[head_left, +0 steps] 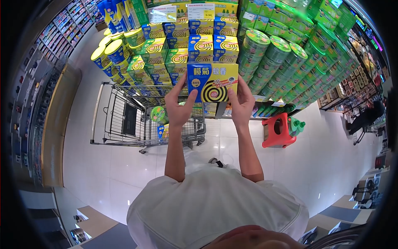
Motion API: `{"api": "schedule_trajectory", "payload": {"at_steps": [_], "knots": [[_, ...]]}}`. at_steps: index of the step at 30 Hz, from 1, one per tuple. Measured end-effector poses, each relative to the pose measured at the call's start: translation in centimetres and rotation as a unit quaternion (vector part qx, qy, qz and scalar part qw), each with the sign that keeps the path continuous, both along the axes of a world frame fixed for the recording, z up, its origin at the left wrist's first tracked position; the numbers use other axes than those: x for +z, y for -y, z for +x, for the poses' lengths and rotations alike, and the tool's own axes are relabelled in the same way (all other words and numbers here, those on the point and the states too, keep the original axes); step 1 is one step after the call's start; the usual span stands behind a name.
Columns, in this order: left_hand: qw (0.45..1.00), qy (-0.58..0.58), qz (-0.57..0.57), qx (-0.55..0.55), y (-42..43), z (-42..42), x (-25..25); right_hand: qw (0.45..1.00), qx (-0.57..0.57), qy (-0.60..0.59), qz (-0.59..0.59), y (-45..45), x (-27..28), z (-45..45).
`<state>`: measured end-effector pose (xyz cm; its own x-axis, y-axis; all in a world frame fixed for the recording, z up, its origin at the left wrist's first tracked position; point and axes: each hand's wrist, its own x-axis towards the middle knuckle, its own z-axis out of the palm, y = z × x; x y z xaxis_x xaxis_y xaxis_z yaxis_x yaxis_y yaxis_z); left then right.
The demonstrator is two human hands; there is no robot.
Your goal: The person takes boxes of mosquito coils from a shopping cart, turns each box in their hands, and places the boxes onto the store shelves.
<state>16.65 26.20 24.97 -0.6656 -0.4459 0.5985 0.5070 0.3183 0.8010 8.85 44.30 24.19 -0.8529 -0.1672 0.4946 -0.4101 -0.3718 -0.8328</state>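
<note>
Between my two hands is a blue and yellow box of mosquito coils (213, 83), its front with the black spiral facing me. My left hand (179, 103) grips its left side, thumb on the front face. On the right side my right hand (242, 101) holds it the same way. The fingers behind the box are partly hidden. Just beyond it stand stacked boxes of the same colours (201, 49). Below and left of the held box is a wire shopping cart (128, 118), with a similar box (163, 131) and a round green package (158, 114) in it.
Green cylindrical tins (277, 52) are stacked at the right of the display, yellow-lidded tubs (114, 47) at its left. A red stool (277, 130) stands on the floor at right, green bottles (295, 126) beside it. Farther right is a person in dark clothes (369, 116).
</note>
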Motion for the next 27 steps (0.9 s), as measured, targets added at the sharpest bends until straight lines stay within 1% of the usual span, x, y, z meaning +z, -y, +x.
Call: {"api": "schedule_trajectory", "payload": {"at_steps": [1,2,5,6,8,9,12,14,17,18,20,22,24,25,27], "knots": [[1.000,0.018,-0.007,0.015,0.8,0.2,-0.3,0.999,0.009,-0.014,0.035,0.8,-0.2,-0.3],[1.000,0.019,-0.004,0.023,1.8,0.4,-0.5,0.999,0.018,-0.013,0.037,1.6,-0.3,-0.7],[0.997,0.057,-0.040,0.028,5.1,0.5,-1.4,0.987,0.039,-0.033,0.152,4.1,-1.0,-1.5],[0.997,0.057,-0.041,0.030,6.4,0.3,-1.7,0.987,0.041,-0.034,0.151,5.2,-1.4,-1.7],[0.992,0.075,-0.092,0.030,9.0,-0.4,-2.2,0.986,0.057,0.010,0.158,7.6,-2.6,-2.1],[0.992,0.081,-0.095,0.027,10.3,-0.9,-2.6,0.986,0.040,-0.006,0.165,8.9,-3.8,-2.6],[0.992,0.086,-0.089,0.009,14.5,-2.4,-4.0,0.982,0.027,-0.006,0.188,12.7,-3.2,-2.9],[0.991,0.093,-0.093,-0.004,17.0,-3.3,-4.6,0.984,0.017,-0.020,0.178,15.2,-3.4,-3.8],[0.988,0.101,-0.113,-0.029,20.4,-4.9,-6.2,0.954,-0.047,-0.108,0.276,18.3,-4.8,-5.7],[0.988,0.102,-0.113,-0.031,21.4,-5.4,-6.7,0.954,-0.049,-0.107,0.276,19.1,-5.4,-6.0],[0.986,0.118,-0.095,-0.069,23.2,-6.5,-7.4,0.955,-0.055,-0.094,0.275,20.9,-5.3,-6.4],[0.984,0.123,-0.091,-0.089,25.0,-7.7,-7.9,0.948,-0.079,-0.106,0.289,22.2,-5.8,-7.2],[0.982,0.121,-0.076,-0.122,26.2,-8.6,-8.4,0.928,-0.121,-0.145,0.321,23.2,-6.4,-8.1],[0.983,0.103,-0.070,-0.132,26.6,-9.1,-8.9,0.923,-0.122,-0.125,0.343,23.6,-6.4,-8.3],[0.983,0.091,-0.062,-0.143,27.1,-10.2,-10.3,0.911,-0.145,-0.131,0.362,24.5,-6.5,-8.4]]}}
